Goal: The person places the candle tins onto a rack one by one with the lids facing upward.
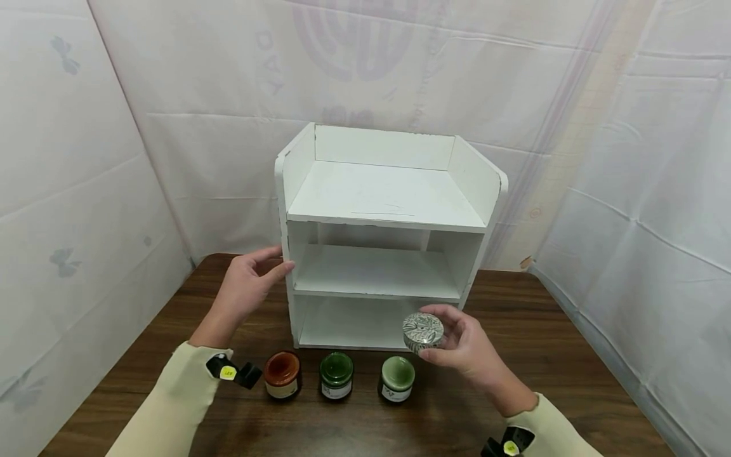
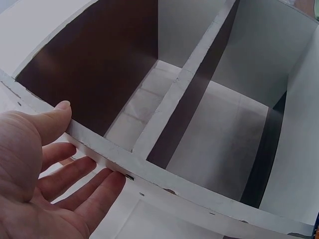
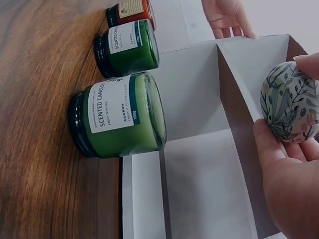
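Observation:
A white wooden shelf unit [image 1: 377, 292] stands on the table. My left hand [image 1: 248, 282] holds its left side panel, thumb at the front edge and fingers along the outer face; the left wrist view shows this hand [image 2: 60, 174] up close. My right hand [image 1: 465, 343] grips a small round tin [image 1: 422, 331] with a leaf pattern, raised before the lowest compartment. In the right wrist view, thumb and fingers hold the tin [image 3: 289, 102] from its sides. Nearby stand a light green candle jar [image 1: 398, 379], a dark green candle jar [image 1: 336, 376] and an orange candle jar [image 1: 282, 374].
The three jars form a row on the dark wood table [image 1: 251, 431] in front of the shelf unit. Its top board [image 1: 382, 190] has raised sides and back, with a middle board [image 1: 377, 270] below. White sheeting [image 1: 217, 158] hangs behind and at both sides.

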Motion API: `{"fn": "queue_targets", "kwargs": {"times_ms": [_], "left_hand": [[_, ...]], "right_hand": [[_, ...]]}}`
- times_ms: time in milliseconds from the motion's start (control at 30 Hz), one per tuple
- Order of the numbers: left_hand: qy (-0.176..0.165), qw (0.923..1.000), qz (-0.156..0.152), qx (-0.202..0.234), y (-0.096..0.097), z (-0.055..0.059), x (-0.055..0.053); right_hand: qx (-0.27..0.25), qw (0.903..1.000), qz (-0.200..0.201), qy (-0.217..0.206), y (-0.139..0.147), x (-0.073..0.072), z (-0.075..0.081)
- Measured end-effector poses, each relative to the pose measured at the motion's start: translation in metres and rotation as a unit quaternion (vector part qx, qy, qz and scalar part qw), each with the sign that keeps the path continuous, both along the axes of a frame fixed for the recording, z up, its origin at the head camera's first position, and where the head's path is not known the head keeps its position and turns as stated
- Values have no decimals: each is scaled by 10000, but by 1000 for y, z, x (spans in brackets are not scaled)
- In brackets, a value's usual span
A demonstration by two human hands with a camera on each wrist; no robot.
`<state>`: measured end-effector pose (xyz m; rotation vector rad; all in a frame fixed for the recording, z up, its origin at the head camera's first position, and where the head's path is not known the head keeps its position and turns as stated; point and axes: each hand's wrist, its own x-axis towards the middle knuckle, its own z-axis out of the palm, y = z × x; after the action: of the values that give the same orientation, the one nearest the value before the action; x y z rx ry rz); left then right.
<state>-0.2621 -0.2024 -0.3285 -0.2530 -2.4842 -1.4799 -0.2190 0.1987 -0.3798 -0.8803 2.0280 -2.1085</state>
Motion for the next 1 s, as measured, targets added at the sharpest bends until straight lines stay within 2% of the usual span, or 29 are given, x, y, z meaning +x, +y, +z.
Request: {"fn": "queue_targets", "kwargs": {"times_ms": [433,1000], "left_hand": [[46,10000,-21,28,0,-2,-3],[12,10000,50,-17,0,-1,-1]], "right_hand": [[284,9994,-179,33,-4,1,12],[165,9999,-45,-25,-6,-2,23]]}}
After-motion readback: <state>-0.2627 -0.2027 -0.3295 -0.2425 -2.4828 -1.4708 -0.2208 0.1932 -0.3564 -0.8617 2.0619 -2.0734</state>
